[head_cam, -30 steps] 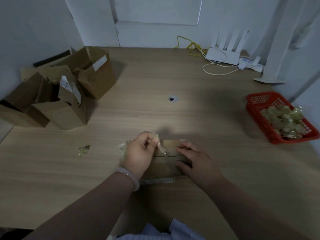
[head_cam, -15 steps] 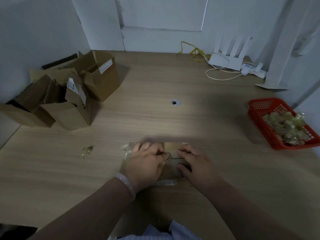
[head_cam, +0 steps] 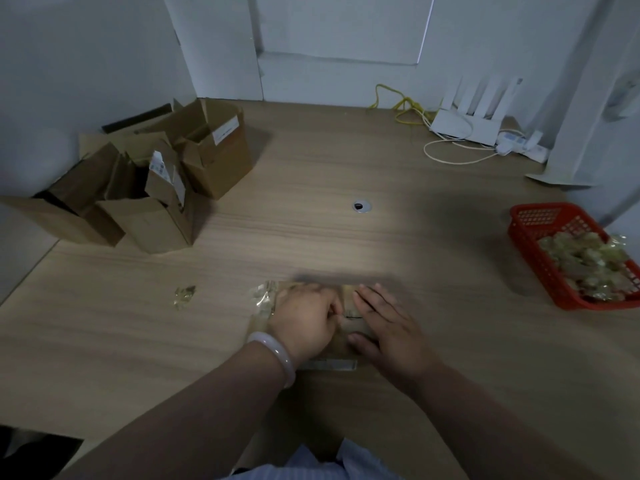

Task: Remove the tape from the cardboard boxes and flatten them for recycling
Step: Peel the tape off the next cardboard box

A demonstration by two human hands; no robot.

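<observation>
A small flattened cardboard box (head_cam: 349, 325) lies on the wooden table near its front edge, mostly hidden under both hands. My left hand (head_cam: 306, 320) lies curled on the box's left part, fingertips pinching at the tape near the middle seam. My right hand (head_cam: 388, 323) presses flat on the box's right part with straight fingers. Crumpled clear tape (head_cam: 261, 301) sticks out at the box's left end. A strip of tape (head_cam: 329, 364) shows along its near edge.
Several open cardboard boxes (head_cam: 152, 181) stand piled at the back left. A red basket (head_cam: 526, 223) of balled-up tape sits at the right edge. A loose tape scrap (head_cam: 185, 295) lies left of the hands. A white router (head_cam: 471, 123) with cables sits at the back.
My left hand, which held a peeled strip of tape raised above the box, has come down onto the box. My right hand stays pressed on the box.
</observation>
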